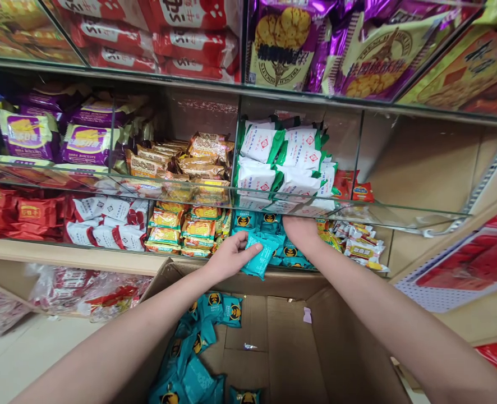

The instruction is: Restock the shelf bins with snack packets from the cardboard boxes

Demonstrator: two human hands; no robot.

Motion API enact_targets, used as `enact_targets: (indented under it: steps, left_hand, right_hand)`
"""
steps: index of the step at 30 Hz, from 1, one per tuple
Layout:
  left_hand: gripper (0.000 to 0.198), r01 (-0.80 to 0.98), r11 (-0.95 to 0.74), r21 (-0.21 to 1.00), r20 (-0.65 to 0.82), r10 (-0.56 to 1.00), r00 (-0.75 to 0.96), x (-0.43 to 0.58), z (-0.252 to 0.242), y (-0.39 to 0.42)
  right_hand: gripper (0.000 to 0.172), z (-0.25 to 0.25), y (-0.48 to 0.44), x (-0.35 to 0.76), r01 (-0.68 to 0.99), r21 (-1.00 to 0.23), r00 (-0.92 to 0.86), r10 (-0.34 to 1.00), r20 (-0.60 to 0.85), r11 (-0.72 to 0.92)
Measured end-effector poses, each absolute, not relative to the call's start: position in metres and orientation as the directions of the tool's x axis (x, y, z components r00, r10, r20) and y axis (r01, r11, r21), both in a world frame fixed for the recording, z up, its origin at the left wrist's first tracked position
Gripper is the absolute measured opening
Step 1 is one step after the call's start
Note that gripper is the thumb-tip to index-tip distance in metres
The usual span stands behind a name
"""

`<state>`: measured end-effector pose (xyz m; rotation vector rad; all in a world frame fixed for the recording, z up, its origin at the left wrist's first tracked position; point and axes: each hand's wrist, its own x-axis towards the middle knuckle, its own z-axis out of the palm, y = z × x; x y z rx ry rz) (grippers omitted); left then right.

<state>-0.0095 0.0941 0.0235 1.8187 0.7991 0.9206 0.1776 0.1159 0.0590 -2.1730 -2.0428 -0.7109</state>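
Note:
My left hand (230, 255) is closed on a teal snack packet (259, 255) and holds it at the front of a glass-fronted shelf bin. My right hand (299, 229) reaches into that same bin, resting on a pile of teal packets (269, 221); its fingers are hidden behind the glass edge. Below both arms stands an open cardboard box (282, 336) with more teal packets (198, 348) lying along its left side.
Glass dividers (358, 151) split the shelves into bins of white-green packets (286, 157), orange packets (189, 224), red packets (21, 213) and purple packets (33, 134). The bin at the right (420, 168) holds only a few packets. Bagged sweets (84, 292) lie on the floor at left.

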Motion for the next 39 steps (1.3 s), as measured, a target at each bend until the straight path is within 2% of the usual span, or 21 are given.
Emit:
enact_targets:
  steps: [6, 10, 15, 18, 20, 22, 24, 25, 26, 27, 29, 31, 33, 35, 39]
  left_hand:
    - [0.032, 0.163, -0.37, 0.915, 0.245, 0.828, 0.504, -0.011, 0.023, 0.095]
    - [0.031, 0.157, -0.37, 0.916, 0.244, 0.821, 0.516, -0.011, 0.024, 0.094]
    - [0.029, 0.135, -0.337, 0.932, 0.225, 0.828, 0.514, -0.01, 0.025, 0.092]
    - [0.046, 0.109, -0.319, 0.942, 0.234, 0.851, 0.47, -0.011, 0.027, 0.09]
    - [0.05, 0.131, -0.378, 0.916, 0.295, 0.86, 0.417, -0.012, 0.029, 0.089]
    - [0.038, 0.184, -0.408, 0.894, 0.31, 0.861, 0.404, -0.012, 0.032, 0.087]
    - [0.033, 0.219, -0.341, 0.914, 0.219, 0.87, 0.441, -0.01, 0.035, 0.083]
    - [0.035, 0.21, -0.286, 0.935, 0.162, 0.87, 0.466, -0.008, 0.037, 0.08]
    - [0.038, 0.181, -0.225, 0.957, 0.11, 0.863, 0.492, -0.005, 0.039, 0.076]
    - [0.042, 0.138, -0.162, 0.977, 0.068, 0.851, 0.52, -0.002, 0.04, 0.072]
    - [0.05, 0.04, -0.052, 0.998, 0.02, 0.827, 0.562, 0.003, 0.041, 0.065]
    - [0.05, -0.02, -0.005, 1.0, 0.015, 0.826, 0.564, 0.007, 0.039, 0.06]
    - [0.048, -0.043, -0.016, 0.999, 0.037, 0.832, 0.554, 0.009, 0.036, 0.059]
    - [0.046, -0.062, -0.022, 0.998, 0.054, 0.817, 0.574, 0.01, 0.033, 0.059]
    - [0.042, -0.037, -0.102, 0.994, 0.102, 0.774, 0.625, 0.008, 0.03, 0.057]
  right_hand:
    - [0.037, 0.057, 0.114, 0.173, 0.96, 0.24, 0.035, 0.913, 0.406, -0.144]
    - [0.031, 0.057, 0.104, 0.168, 0.956, 0.252, 0.038, 0.911, 0.411, -0.154]
    - [0.03, 0.059, 0.068, 0.167, 0.919, 0.363, -0.046, 0.87, 0.49, -0.156]
    - [0.026, 0.058, 0.038, 0.176, 0.923, 0.366, -0.099, 0.847, 0.522, -0.117]
    - [0.023, 0.057, 0.021, 0.183, 0.972, 0.22, -0.062, 0.813, 0.578, -0.082]
    - [0.028, 0.054, 0.008, 0.188, 0.996, -0.089, 0.065, 0.801, 0.595, -0.014]
    - [0.03, 0.051, 0.001, 0.188, 0.908, -0.412, 0.184, 0.816, 0.549, 0.072]
    - [0.029, 0.049, 0.0, 0.187, 0.855, -0.505, 0.202, 0.818, 0.538, 0.12]
    - [0.027, 0.046, 0.0, 0.185, 0.824, -0.538, 0.187, 0.809, 0.558, 0.18]
    - [0.026, 0.043, 0.0, 0.182, 0.818, -0.518, 0.142, 0.786, 0.602, 0.249]
    - [0.025, 0.038, 0.0, 0.177, 0.833, -0.385, -0.023, 0.72, 0.693, 0.397]
    - [0.029, 0.033, -0.001, 0.174, 0.816, -0.272, -0.178, 0.669, 0.721, 0.51]
    - [0.031, 0.03, -0.004, 0.174, 0.789, -0.259, -0.239, 0.667, 0.705, 0.557]
    - [0.034, 0.029, -0.007, 0.176, 0.75, -0.351, -0.228, 0.717, 0.659, 0.561]
    - [0.049, 0.028, -0.009, 0.181, 0.549, -0.691, -0.003, 0.827, 0.562, 0.471]
